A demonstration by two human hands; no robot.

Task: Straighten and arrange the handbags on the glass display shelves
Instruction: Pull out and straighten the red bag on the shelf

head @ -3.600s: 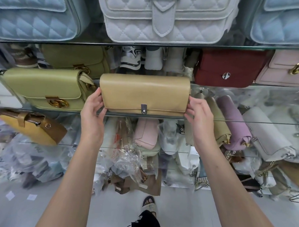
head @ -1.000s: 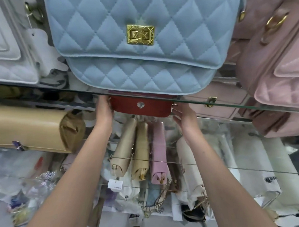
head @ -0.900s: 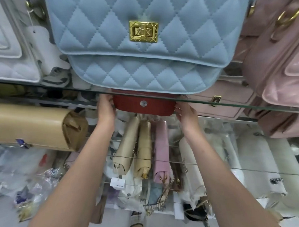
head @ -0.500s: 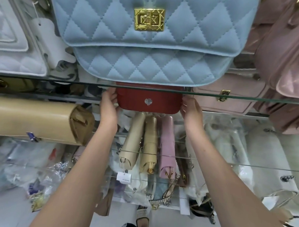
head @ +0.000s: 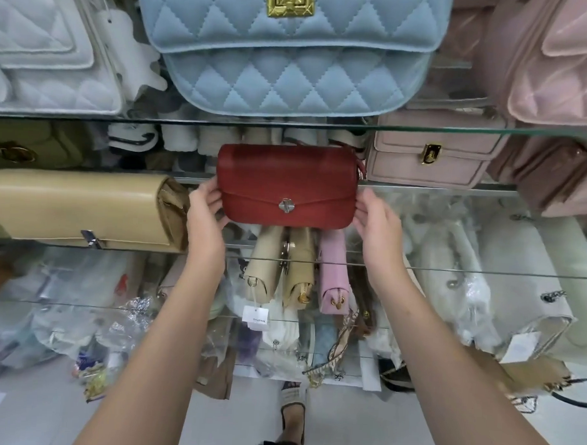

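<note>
A dark red handbag (head: 287,185) with a small silver clasp sits upright at the front of the middle glass shelf (head: 455,190), facing me. My left hand (head: 207,211) grips its left end, and my right hand (head: 376,219) grips its right end, fingers curled behind the bag. A beige flap bag (head: 74,206) stands to the left of it. To the right, further back, is a pale pink bag (head: 429,161) with a gold lock. A quilted light blue bag (head: 293,47) stands on the glass shelf above (head: 424,128).
A white quilted bag (head: 44,43) and a pink quilted bag (head: 568,66) flank the blue one. Below, narrow beige and pink bags (head: 296,273) stand end-on, with plastic-wrapped bags (head: 468,280) either side. An olive bag (head: 16,143) sits back left. My foot (head: 292,414) is on the floor.
Both hands have drawn the red bag forward from under the upper shelf, so its whole front now shows. My view tilted down slightly.
</note>
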